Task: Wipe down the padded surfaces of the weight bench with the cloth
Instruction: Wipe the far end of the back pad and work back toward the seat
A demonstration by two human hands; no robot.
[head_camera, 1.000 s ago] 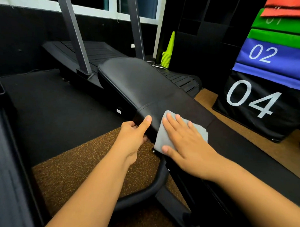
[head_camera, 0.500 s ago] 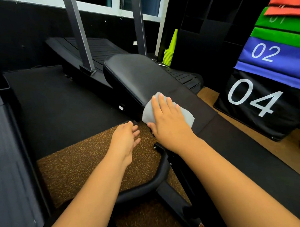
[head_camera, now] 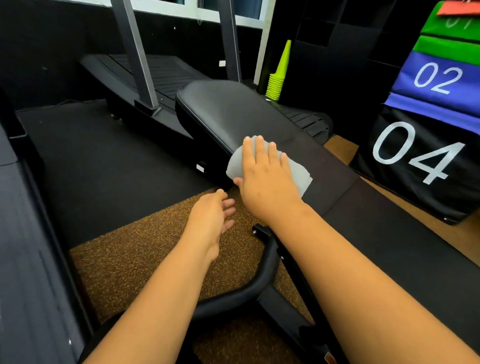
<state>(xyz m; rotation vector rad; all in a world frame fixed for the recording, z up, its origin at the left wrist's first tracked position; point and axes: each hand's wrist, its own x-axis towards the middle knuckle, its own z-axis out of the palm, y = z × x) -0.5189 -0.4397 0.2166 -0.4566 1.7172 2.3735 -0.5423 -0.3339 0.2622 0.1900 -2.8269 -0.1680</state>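
Frame [head_camera: 237, 299]: one curved black tube over brown speckled floor, nearest the viewer.
Left hand [head_camera: 208, 224]: one; fingers loose and slightly curled, holding nothing, hanging over the floor just left of the bench.
Right hand [head_camera: 263, 180]: one; fingers straight and spread, pressed flat on the cloth.
Cloth [head_camera: 301, 177]: one, pale grey, folded, lying on the near left edge of the pad, mostly under the palm.
Bench [head_camera: 222, 110]: one; black padded top, smooth with a dull sheen, rounded far end, a seam crossing it just beyond the fingertips.
Treadmill [head_camera: 161, 70]: one, black, with two grey uprights, behind the bench.
Cones [head_camera: 278, 74]: one yellow-green stack.
Blocks [head_camera: 430, 150]: one stack at right; numerals 04 and 02 readable.
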